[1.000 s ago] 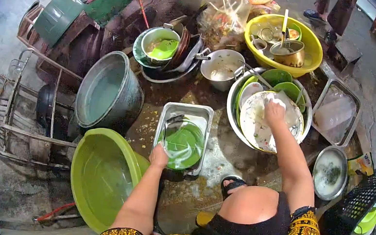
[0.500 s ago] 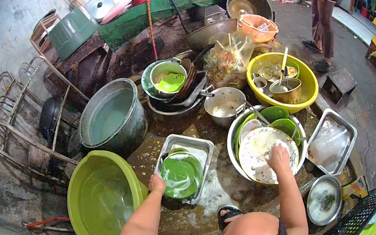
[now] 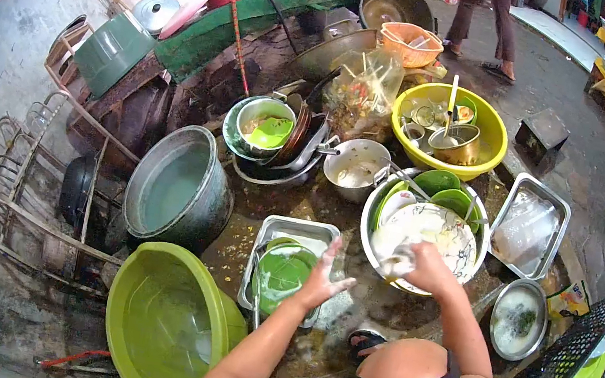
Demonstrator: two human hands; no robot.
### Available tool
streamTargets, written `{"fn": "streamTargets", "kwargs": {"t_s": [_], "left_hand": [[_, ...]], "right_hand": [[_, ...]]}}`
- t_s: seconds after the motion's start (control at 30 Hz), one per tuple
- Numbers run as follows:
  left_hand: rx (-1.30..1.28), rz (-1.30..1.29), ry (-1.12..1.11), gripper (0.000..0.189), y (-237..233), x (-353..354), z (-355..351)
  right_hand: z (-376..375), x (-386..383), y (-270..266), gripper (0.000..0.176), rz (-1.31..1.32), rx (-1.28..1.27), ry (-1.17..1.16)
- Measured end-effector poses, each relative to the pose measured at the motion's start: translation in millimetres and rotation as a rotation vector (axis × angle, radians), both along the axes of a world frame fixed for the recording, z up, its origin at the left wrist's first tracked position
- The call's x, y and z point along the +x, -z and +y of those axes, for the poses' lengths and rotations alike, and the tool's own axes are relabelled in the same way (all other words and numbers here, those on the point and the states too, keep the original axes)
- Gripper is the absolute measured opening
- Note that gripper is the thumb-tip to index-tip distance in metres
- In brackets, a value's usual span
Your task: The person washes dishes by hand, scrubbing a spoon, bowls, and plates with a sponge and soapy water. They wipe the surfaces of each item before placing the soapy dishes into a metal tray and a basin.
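Observation:
My left hand [image 3: 324, 278] is raised with its fingers spread, holding nothing, over the right side of a metal tray [image 3: 302, 226]. Soapy green plates [image 3: 281, 274] lie in that tray, and a thin metal utensil handle [image 3: 255, 292] leans at its left side. My right hand [image 3: 430, 269] is closed round a small whitish thing [image 3: 397, 262], whose kind is blurred. It is over the front part of a large white patterned plate [image 3: 430, 231]. This plate rests in a white basin [image 3: 364, 240] with green dishes [image 3: 438, 183] and metal utensils behind it.
A green tub [image 3: 185, 254] and a dark bucket of water [image 3: 133, 186] stand left. Behind are a pot [image 3: 357, 168], stacked pans [image 3: 302, 141] and a yellow basin [image 3: 445, 164]. A soapy bowl [image 3: 519, 320] and black crate [image 3: 577, 355] are right. A person [image 3: 491, 21] stands beyond.
My left hand has left the green plates' edge and moved up and right, opening. My right hand has drawn down and left over the patterned plate. The utensil handle now shows at the tray.

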State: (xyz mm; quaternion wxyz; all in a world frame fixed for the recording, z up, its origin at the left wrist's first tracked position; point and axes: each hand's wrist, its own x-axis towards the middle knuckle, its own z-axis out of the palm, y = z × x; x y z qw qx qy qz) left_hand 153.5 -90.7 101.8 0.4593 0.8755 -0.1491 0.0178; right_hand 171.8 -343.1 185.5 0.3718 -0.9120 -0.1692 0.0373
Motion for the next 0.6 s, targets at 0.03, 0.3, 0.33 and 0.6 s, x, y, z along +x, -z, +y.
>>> {"fn": "streamTargets", "kwargs": {"t_s": [0.03,0.3,0.33,0.6], "left_hand": [[-0.124,0.030,0.089,0.091,-17,3,-15],[-0.756,0.282,0.089,0.086,-14,-1,-22],[-1.044,0.461,0.039,0.081,-13,-5,-23],[-1.212,0.990,-0.080,0.054,-20,-22,-29]], "right_hand": [[7,-2,-5,0.030,0.008,0.098,-0.056],[54,-28,14,0.036,0.064,0.725,-0.066],[60,-33,18,0.038,-0.288,0.624,-0.164],[68,-19,60,0.054,-0.068,0.541,-0.108]]}}
